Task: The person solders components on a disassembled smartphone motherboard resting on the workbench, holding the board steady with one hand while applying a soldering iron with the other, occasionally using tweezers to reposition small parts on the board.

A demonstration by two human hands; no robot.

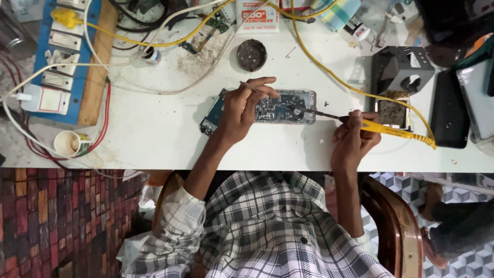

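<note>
Steadying opened phone (pixel 280 107) under left hand (pixel 242 110) pinching thin wire (pixel 248 86), right hand (pixel 352 138) clasping yellow soldering iron (pixel 391 131), tip angled toward board.

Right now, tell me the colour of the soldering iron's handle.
Yellow: the soldering iron in the right hand has a yellow handle, seen best in the head view.

Bright, even overhead light; mostly sharp frame.
White workbench (pixel 154 139) slightly blown out, soft short shadows under both hands, mild softness and wide-angle stretch at edges, dark right corner.
</note>
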